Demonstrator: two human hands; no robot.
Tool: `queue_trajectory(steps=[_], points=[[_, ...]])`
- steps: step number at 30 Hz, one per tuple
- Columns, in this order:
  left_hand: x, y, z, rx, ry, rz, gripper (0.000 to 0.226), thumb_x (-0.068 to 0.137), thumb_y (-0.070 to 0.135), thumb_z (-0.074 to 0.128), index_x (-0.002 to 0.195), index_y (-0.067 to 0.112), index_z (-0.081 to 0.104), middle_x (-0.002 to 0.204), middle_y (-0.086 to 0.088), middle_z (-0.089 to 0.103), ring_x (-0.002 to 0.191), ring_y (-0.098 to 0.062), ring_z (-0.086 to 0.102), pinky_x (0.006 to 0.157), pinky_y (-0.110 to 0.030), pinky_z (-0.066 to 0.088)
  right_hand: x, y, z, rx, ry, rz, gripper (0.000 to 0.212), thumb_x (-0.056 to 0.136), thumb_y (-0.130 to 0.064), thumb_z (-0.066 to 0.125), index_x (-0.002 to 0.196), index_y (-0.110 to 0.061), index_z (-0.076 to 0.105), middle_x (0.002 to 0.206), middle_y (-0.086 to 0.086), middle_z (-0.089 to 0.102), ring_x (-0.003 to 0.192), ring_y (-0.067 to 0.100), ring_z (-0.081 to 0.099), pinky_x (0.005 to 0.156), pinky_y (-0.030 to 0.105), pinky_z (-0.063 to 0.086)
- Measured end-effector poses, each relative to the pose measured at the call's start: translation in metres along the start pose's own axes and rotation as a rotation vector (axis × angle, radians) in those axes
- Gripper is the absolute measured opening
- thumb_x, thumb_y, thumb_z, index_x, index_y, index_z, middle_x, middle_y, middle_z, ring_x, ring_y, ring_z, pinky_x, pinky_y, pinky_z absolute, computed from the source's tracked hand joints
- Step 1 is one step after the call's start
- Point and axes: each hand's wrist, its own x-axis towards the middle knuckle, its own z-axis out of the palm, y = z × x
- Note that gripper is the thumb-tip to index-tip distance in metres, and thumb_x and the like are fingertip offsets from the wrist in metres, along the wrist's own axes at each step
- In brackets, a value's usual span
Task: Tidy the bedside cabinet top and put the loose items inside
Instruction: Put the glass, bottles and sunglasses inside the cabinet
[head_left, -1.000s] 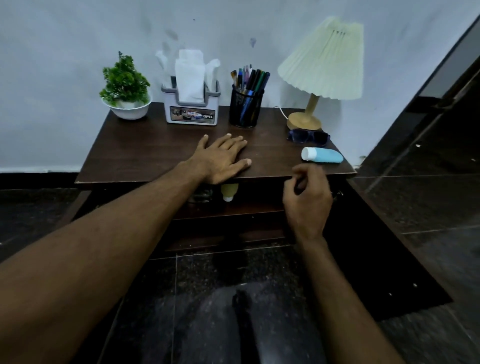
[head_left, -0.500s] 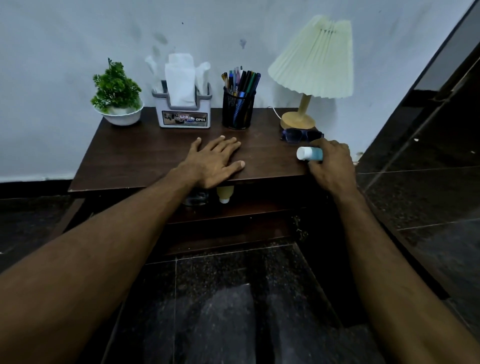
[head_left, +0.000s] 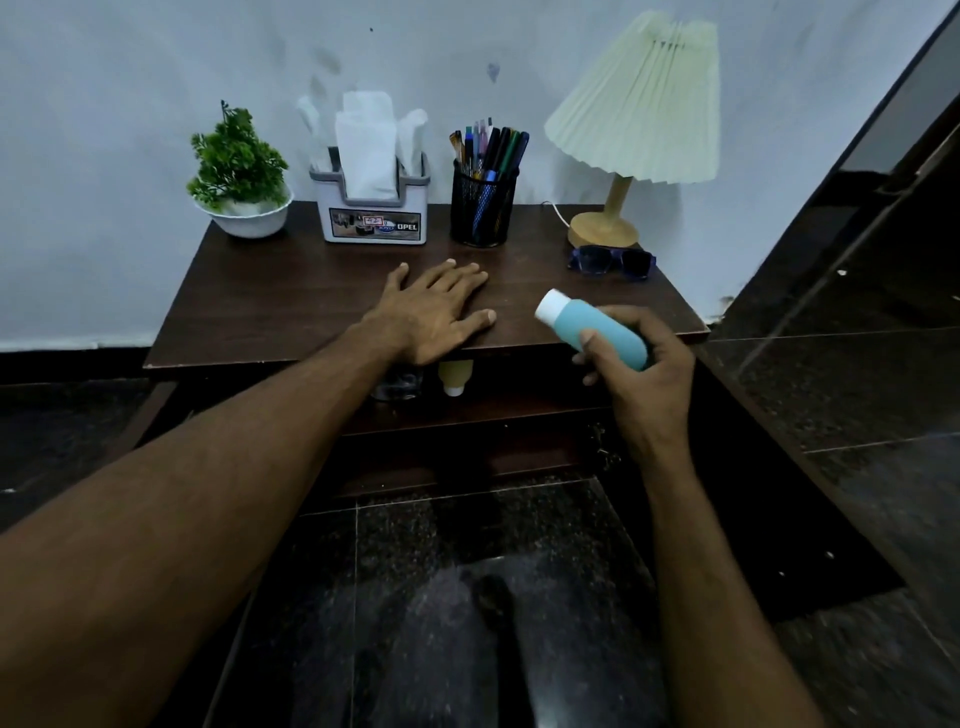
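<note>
Dark worktop (head_left: 280, 306) by the wall is carrying my left hand (head_left: 431, 317), lying flat, fingers straight, its grip holding nothing. My right hand (head_left: 641, 379) is holding the blue bottle (head_left: 597, 332), grip curling round it, over the near right edge. Sunglasses (head_left: 610, 261) are lying farther back.

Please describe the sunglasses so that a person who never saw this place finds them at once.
Find the dark wooden bedside cabinet against the pale wall, then the lamp with the pleated cream shade at its back right. The sunglasses lie on the top before the lamp's wooden base, the only flat, dark-lensed thing among upright neighbours.
</note>
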Motion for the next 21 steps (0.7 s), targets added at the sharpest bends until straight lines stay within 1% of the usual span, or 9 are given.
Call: queue_trajectory(steps=[3,5,8,10,12,14,16,19,21], points=[[0.000,0.000,0.000,-0.004,-0.001,-0.005,0.070,0.105,0.065,0.020,0.165,0.032,0.012,0.174,0.011,0.009,0.160,-0.011,0.003,0.126,-0.061,0.002,-0.024,0.011,0.016,0.111,-0.054,0.073,0.015,0.090,-0.006,0.077,0.104,-0.004,0.071,0.093,0.011,0.072,0.062,0.021,0.064,0.053,0.031,0.053],[0.000,0.001,0.000,-0.008,-0.002,-0.008,0.069,0.105,0.065,0.020,0.165,0.032,0.012,0.174,0.011,0.009,0.160,-0.011,0.003,0.126,-0.061,0.002,-0.035,0.025,0.023,0.129,-0.087,0.104,0.017,0.088,-0.004,0.079,0.102,-0.002,0.071,0.091,0.011,0.071,0.060,0.016,0.058,0.052,0.027,0.049],[0.000,0.000,0.000,-0.008,-0.003,-0.011,0.070,0.105,0.065,0.020,0.165,0.032,0.012,0.174,0.010,0.008,0.160,-0.011,0.003,0.126,-0.061,0.002,-0.044,0.051,0.034,0.104,-0.128,0.172,0.023,0.083,-0.003,0.083,0.103,-0.004,0.071,0.094,0.005,0.073,0.073,0.011,0.064,0.061,0.024,0.051],[0.001,-0.001,0.001,-0.009,-0.001,-0.008,0.070,0.105,0.066,0.020,0.165,0.032,0.012,0.174,0.010,0.008,0.160,-0.011,0.003,0.125,-0.061,0.002,-0.043,0.071,0.043,0.009,-0.141,0.202,0.027,0.080,-0.004,0.085,0.104,-0.008,0.072,0.096,0.000,0.074,0.082,0.009,0.067,0.071,0.025,0.054],[0.002,-0.001,0.002,-0.012,0.003,-0.006,0.070,0.104,0.066,0.020,0.165,0.032,0.013,0.174,0.011,0.009,0.160,-0.011,0.003,0.125,-0.061,0.002,-0.035,0.089,0.054,-0.121,-0.137,0.231,0.030,0.078,-0.011,0.087,0.105,-0.016,0.074,0.096,-0.005,0.074,0.085,0.008,0.067,0.078,0.028,0.056],[0.003,-0.001,0.002,-0.011,0.005,-0.007,0.070,0.104,0.066,0.021,0.165,0.032,0.014,0.174,0.011,0.010,0.160,-0.011,0.004,0.125,-0.061,0.002,-0.019,0.103,0.062,-0.270,-0.115,0.273,0.036,0.077,-0.022,0.088,0.110,-0.021,0.073,0.095,-0.005,0.073,0.086,0.011,0.067,0.077,0.030,0.055],[0.004,-0.002,0.002,-0.008,0.006,-0.007,0.070,0.104,0.066,0.021,0.165,0.032,0.014,0.174,0.012,0.010,0.160,-0.011,0.004,0.125,-0.061,0.003,0.000,0.114,0.068,-0.408,-0.104,0.310,0.040,0.078,-0.028,0.087,0.112,-0.013,0.070,0.094,0.002,0.071,0.090,0.018,0.067,0.075,0.029,0.048],[0.004,-0.002,0.002,-0.007,0.008,-0.009,0.070,0.104,0.066,0.021,0.165,0.032,0.014,0.173,0.012,0.010,0.160,-0.011,0.004,0.125,-0.062,0.003,0.022,0.133,0.075,-0.518,-0.145,0.309,0.034,0.082,-0.029,0.083,0.094,-0.001,0.069,0.093,0.014,0.071,0.091,0.031,0.067,0.072,0.027,0.041],[0.004,-0.002,0.002,-0.010,0.007,-0.006,0.070,0.104,0.066,0.021,0.165,0.032,0.014,0.173,0.011,0.010,0.160,-0.011,0.004,0.125,-0.062,0.003,0.029,0.144,0.078,-0.562,-0.196,0.271,0.033,0.084,-0.029,0.081,0.085,0.002,0.070,0.087,0.020,0.072,0.088,0.037,0.069,0.069,0.028,0.041]])
